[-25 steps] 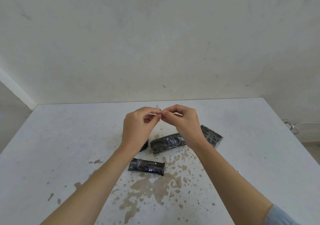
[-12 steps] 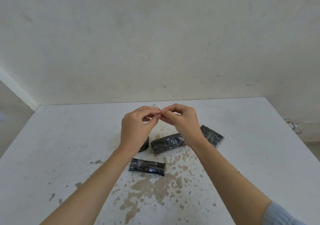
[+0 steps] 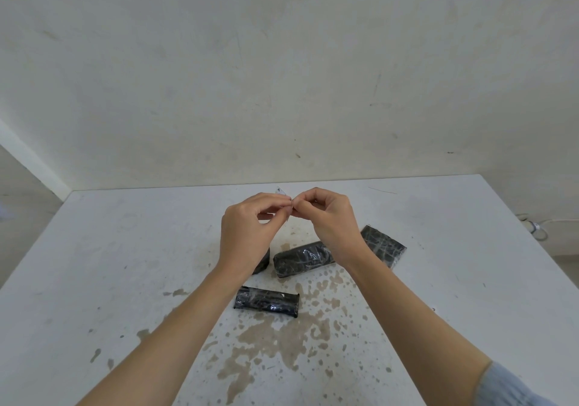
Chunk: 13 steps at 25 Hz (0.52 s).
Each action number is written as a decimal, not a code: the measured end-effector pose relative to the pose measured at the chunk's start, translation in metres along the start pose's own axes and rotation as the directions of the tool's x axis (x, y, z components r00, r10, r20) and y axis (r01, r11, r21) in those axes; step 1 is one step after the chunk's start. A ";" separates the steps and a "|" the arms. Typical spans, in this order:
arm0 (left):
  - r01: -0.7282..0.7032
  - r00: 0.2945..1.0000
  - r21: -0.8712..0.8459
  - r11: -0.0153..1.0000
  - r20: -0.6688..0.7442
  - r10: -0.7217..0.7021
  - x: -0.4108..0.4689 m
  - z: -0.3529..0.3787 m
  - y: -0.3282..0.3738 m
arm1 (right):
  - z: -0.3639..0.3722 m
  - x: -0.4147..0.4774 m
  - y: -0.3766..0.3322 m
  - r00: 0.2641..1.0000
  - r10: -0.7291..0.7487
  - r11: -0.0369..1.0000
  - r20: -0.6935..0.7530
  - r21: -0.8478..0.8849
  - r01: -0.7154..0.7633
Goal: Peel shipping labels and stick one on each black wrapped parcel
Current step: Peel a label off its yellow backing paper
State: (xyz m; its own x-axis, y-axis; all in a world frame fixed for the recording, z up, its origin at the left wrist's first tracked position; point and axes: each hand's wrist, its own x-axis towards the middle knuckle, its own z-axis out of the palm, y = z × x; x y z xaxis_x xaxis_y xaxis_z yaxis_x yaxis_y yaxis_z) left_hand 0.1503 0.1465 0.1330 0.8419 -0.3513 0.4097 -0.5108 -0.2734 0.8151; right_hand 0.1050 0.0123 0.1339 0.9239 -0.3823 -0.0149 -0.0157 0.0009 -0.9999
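Note:
Both hands are raised above the table's middle, fingertips meeting. My left hand (image 3: 247, 230) and my right hand (image 3: 329, 221) pinch a small white shipping label (image 3: 281, 191), whose corner pokes up above the left fingers. Below them lie black wrapped parcels: one near the front (image 3: 266, 304), one in the middle (image 3: 300, 260) under my right wrist, one at the right (image 3: 382, 246), and a fourth (image 3: 263, 263) mostly hidden behind my left wrist. No label shows on any parcel.
The white table (image 3: 109, 264) has brown stains in front of the parcels. A plain wall rises behind its far edge. A white cable (image 3: 532, 228) lies on the floor past the right edge.
The hands have stayed together, rising very slightly. The label corner now sticks up a bit more above the left fingers. The parcels have not moved.

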 end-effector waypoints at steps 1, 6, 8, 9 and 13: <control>0.050 0.999 -0.060 0.997 0.010 -0.050 0.000 -0.001 0.001 | 0.000 0.000 0.001 1.000 -0.003 1.000 0.009 -0.004 0.003; 0.252 0.968 -0.259 0.932 0.081 -0.239 0.001 -0.004 0.003 | 0.000 0.001 0.005 0.998 -0.063 0.990 0.022 -0.124 0.066; 0.290 0.957 -0.286 0.913 0.081 -0.279 0.001 -0.005 0.001 | 0.001 0.000 0.005 0.995 -0.092 0.982 0.040 -0.160 0.097; 0.302 0.953 -0.293 0.907 0.082 -0.291 0.002 -0.005 0.000 | 0.002 -0.001 0.005 0.993 -0.103 0.978 0.051 -0.175 0.110; 0.328 0.945 -0.311 0.892 0.103 -0.311 0.002 -0.006 -0.005 | 0.002 -0.001 0.006 0.990 -0.122 0.971 0.064 -0.200 0.133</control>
State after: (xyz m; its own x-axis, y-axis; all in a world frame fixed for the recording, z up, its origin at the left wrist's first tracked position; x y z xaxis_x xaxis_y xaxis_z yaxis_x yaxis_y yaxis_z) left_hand 0.1556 0.1529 0.1324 0.9363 -0.3392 0.0914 -0.1258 -0.0808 0.9888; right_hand 0.1050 0.0140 0.1277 0.9416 -0.3194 0.1070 0.0307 -0.2348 -0.9716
